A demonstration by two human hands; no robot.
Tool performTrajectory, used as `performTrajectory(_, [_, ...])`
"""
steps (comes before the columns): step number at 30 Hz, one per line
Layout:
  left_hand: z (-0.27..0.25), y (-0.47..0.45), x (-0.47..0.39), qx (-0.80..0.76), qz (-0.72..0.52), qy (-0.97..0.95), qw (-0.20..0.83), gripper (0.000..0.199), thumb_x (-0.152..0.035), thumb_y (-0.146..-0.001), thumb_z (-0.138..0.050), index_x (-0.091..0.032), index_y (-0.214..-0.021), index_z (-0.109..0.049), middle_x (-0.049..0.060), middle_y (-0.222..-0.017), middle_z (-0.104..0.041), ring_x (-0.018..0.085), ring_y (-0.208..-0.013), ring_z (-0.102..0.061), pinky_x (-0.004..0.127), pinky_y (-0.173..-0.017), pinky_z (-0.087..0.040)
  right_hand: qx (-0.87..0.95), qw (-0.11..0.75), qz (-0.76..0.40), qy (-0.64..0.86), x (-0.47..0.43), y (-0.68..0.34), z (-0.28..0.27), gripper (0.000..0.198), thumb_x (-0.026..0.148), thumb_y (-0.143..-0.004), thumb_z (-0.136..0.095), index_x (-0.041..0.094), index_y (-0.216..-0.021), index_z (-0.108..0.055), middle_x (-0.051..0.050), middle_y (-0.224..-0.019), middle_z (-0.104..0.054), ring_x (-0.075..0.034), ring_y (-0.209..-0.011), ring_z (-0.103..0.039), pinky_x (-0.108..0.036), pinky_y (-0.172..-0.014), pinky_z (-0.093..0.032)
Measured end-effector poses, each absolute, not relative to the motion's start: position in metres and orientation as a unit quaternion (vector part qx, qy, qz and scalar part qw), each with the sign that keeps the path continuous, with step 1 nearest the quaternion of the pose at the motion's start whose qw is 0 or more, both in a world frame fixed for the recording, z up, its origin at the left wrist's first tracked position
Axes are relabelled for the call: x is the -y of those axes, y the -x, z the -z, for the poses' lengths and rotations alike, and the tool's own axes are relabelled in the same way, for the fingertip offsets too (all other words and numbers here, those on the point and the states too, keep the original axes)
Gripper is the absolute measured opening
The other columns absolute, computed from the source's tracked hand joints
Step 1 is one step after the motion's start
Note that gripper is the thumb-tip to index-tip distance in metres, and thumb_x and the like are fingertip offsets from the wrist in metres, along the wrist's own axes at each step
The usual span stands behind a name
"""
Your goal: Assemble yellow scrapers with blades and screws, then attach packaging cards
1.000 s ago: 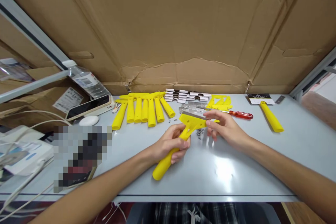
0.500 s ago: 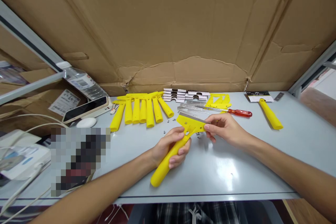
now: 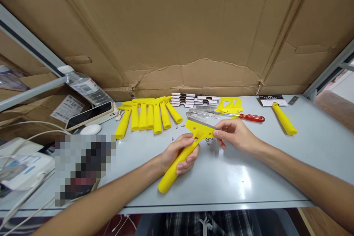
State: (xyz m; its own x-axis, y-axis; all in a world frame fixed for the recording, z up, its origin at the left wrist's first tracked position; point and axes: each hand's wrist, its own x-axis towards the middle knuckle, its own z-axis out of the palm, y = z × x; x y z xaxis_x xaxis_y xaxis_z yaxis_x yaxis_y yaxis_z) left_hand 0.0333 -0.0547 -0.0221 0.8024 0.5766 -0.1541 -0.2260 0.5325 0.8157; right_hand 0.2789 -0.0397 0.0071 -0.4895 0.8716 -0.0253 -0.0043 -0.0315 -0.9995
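Note:
A yellow scraper (image 3: 174, 171) with a metal blade along its head is held above the table, tilted up and to the right. My left hand (image 3: 180, 155) is wrapped round its handle just below the head. At the head's right end, the fingers of my right hand (image 3: 231, 132) pinch the corner near a screw hole. A screw shows in the hole on the left side of the head. Small loose screws (image 3: 208, 143) lie on the table behind the scraper. Just beyond are flat metal blades (image 3: 197, 113) and a screwdriver (image 3: 250, 117) with a red handle.
Several yellow scraper handles (image 3: 142, 117) lie in a row at the back left. Stacked white and black cards (image 3: 182, 99) and yellow plates (image 3: 230, 107) are behind the blades. Another yellow scraper (image 3: 284, 120) lies right. A phone (image 3: 90, 115) and a bottle (image 3: 85, 84) stand left.
Almost nothing differs. The view has shifted slightly, and the scraper's head has turned a little in my hands; both hands keep their hold.

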Motion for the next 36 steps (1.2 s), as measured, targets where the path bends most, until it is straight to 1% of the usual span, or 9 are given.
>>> performTrajectory(5, [0.021,-0.036,0.058,-0.208,-0.252,-0.426,0.844,0.054,-0.056,-0.093,-0.059,-0.017,-0.056,-0.054,-0.003,-0.033,-0.036,0.009,-0.022,-0.03,0.019,-0.024,-0.027,0.597,0.352,-0.617,0.371,0.041,-0.279,-0.009,0.036,0.047,-0.079,-0.083,0.015,-0.09,-0.071,0.0,-0.064,-0.065,-0.01,-0.053,-0.057,-0.028,-0.06,-0.044])
performTrajectory(12, [0.02,-0.034,0.056,-0.244,-0.246,-0.453,0.821,0.056,-0.057,-0.093,-0.057,-0.015,-0.057,-0.058,-0.002,-0.034,-0.039,0.01,-0.023,-0.034,0.02,-0.025,-0.03,0.609,0.347,-0.61,0.37,0.039,-0.281,-0.008,0.032,0.044,-0.081,-0.081,0.015,-0.09,-0.071,0.0,-0.064,-0.065,-0.01,-0.054,-0.057,-0.027,-0.061,-0.044])
performTrajectory(19, [0.012,-0.033,0.052,-0.314,-0.265,-0.527,0.743,0.054,-0.051,-0.096,-0.052,-0.012,-0.061,-0.063,0.002,-0.036,-0.047,0.012,-0.027,-0.041,0.021,-0.029,-0.033,0.63,0.324,-0.598,0.374,0.037,-0.282,-0.007,0.034,0.047,-0.084,-0.078,0.015,-0.091,-0.071,0.0,-0.065,-0.065,-0.01,-0.055,-0.057,-0.027,-0.062,-0.045])
performTrajectory(26, [-0.002,-0.033,0.055,-0.343,-0.255,-0.593,0.682,0.048,-0.051,-0.096,-0.051,-0.016,-0.064,-0.059,-0.001,-0.042,-0.048,0.011,-0.031,-0.04,0.022,-0.033,-0.033,0.663,0.327,-0.56,0.374,0.036,-0.281,-0.006,0.035,0.05,-0.088,-0.073,0.016,-0.096,-0.073,-0.003,-0.078,-0.069,-0.01,-0.061,-0.059,-0.028,-0.063,-0.051])
performTrajectory(29, [-0.013,-0.031,0.06,-0.381,-0.249,-0.702,0.548,0.045,-0.046,-0.1,-0.047,-0.017,-0.068,-0.059,-0.002,-0.047,-0.05,0.01,-0.036,-0.042,0.022,-0.041,-0.036,0.655,0.354,-0.537,0.395,0.036,-0.279,-0.004,0.038,0.051,-0.086,-0.075,0.017,-0.104,-0.073,-0.007,-0.098,-0.072,-0.013,-0.075,-0.066,-0.028,-0.063,-0.057])
performTrajectory(30, [-0.016,-0.031,0.061,-0.39,-0.252,-0.75,0.472,0.04,-0.042,-0.1,-0.048,-0.017,-0.073,-0.063,-0.001,-0.051,-0.054,0.01,-0.04,-0.045,0.023,-0.045,-0.037,0.641,0.365,-0.54,0.405,0.036,-0.279,-0.003,0.041,0.051,-0.085,-0.076,0.018,-0.11,-0.072,-0.009,-0.104,-0.072,-0.015,-0.079,-0.068,-0.029,-0.063,-0.058])
performTrajectory(32, [-0.019,-0.031,0.065,-0.396,-0.253,-0.827,0.309,0.025,-0.034,-0.096,-0.053,-0.017,-0.095,-0.072,0.002,-0.067,-0.065,0.013,-0.053,-0.053,0.025,-0.055,-0.041,0.591,0.376,-0.58,0.416,0.036,-0.278,-0.003,0.047,0.053,-0.085,-0.076,0.018,-0.117,-0.069,-0.011,-0.111,-0.071,-0.017,-0.082,-0.071,-0.03,-0.06,-0.06])
performTrajectory(34, [-0.018,-0.033,0.069,-0.403,-0.232,-0.865,0.186,0.033,-0.03,-0.092,-0.057,-0.019,-0.119,-0.073,0.005,-0.079,-0.07,0.017,-0.062,-0.056,0.027,-0.059,-0.04,0.529,0.355,-0.657,0.403,0.037,-0.277,-0.004,0.05,0.057,-0.087,-0.073,0.016,-0.115,-0.068,-0.014,-0.111,-0.071,-0.018,-0.08,-0.071,-0.03,-0.057,-0.06])
performTrajectory(36, [-0.014,-0.036,0.073,-0.42,-0.194,-0.877,0.128,0.041,-0.031,-0.093,-0.056,-0.019,-0.129,-0.07,0.006,-0.078,-0.068,0.018,-0.059,-0.053,0.028,-0.057,-0.035,0.49,0.308,-0.725,0.374,0.04,-0.276,-0.006,0.049,0.06,-0.088,-0.071,0.015,-0.107,-0.069,-0.014,-0.104,-0.072,-0.018,-0.077,-0.071,-0.03,-0.056,-0.06])
